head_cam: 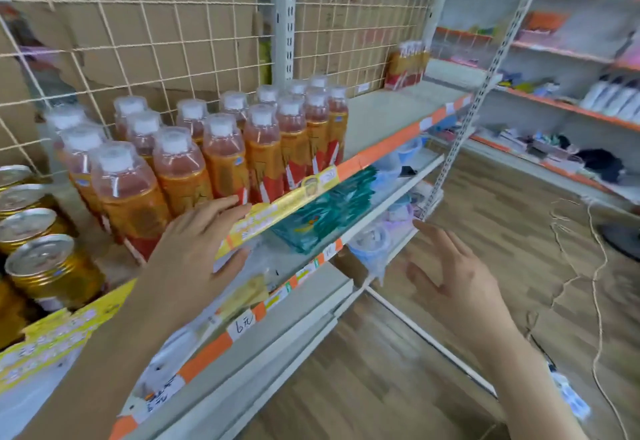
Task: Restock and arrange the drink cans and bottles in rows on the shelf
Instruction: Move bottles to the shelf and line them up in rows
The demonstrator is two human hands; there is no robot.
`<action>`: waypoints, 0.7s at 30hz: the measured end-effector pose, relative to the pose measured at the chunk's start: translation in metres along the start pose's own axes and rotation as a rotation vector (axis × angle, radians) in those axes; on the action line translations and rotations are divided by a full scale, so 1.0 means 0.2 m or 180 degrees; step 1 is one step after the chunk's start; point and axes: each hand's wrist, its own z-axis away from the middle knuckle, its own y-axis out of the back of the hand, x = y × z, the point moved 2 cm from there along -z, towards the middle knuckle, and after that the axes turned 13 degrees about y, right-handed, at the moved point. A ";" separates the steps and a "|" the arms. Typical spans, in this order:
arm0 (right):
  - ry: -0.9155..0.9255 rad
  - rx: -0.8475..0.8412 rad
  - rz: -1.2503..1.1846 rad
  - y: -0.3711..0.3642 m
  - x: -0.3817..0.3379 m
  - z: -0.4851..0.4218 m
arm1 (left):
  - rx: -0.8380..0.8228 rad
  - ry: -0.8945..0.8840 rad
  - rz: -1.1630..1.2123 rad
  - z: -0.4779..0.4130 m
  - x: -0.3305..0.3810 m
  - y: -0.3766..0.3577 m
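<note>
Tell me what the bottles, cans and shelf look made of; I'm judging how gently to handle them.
Bottles: clear, glossy plastic by the look; liquid shows through, white caps.
Cans: metal, probably aluminium; shiny gold sides, silvery pull-tab tops.
Shelf: likely painted metal, matte pale grey, with slotted uprights and an orange edge strip.

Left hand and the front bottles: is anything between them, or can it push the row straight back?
Nothing visible stands between. The left hand is open at the shelf's front edge, fingertips against the front row of orange bottles. The gold cans sit off to its left, out of the path. The right hand is empty, away from the shelf.
</note>
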 end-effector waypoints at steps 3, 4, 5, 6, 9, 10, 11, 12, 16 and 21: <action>-0.0271 0.0024 0.0164 0.09 0.19 0.08 | -0.0043 -0.0244 0.0008 -0.13 0.15 -0.11; -0.0353 0.0045 0.0231 0.12 0.24 0.10 | -0.0063 -0.0306 0.0011 -0.17 0.19 -0.15; -0.0434 0.0062 0.0304 0.15 0.30 0.11 | -0.0075 -0.0367 0.0015 -0.22 0.23 -0.19; -0.0510 0.0074 0.0369 0.17 0.35 0.12 | -0.0087 -0.0424 0.0023 -0.27 0.27 -0.23; -0.0697 0.0153 0.0507 0.23 0.50 0.12 | -0.0126 -0.0569 0.0044 -0.44 0.39 -0.35; -0.0743 0.0183 0.0551 0.24 0.55 0.10 | -0.0150 -0.0604 0.0058 -0.50 0.43 -0.39; -0.0776 0.0207 0.0603 0.25 0.61 0.09 | -0.0177 -0.0635 0.0082 -0.57 0.47 -0.43; -0.0807 0.0222 0.0654 0.26 0.67 0.07 | -0.0195 -0.0668 0.0115 -0.64 0.51 -0.47; -0.0991 0.0248 0.0802 0.30 0.93 -0.07 | -0.0230 -0.0788 0.0225 -0.93 0.69 -0.62; -0.1092 0.0298 0.0891 0.33 1.23 -0.27 | -0.0159 -0.0971 0.0272 -1.31 0.90 -0.76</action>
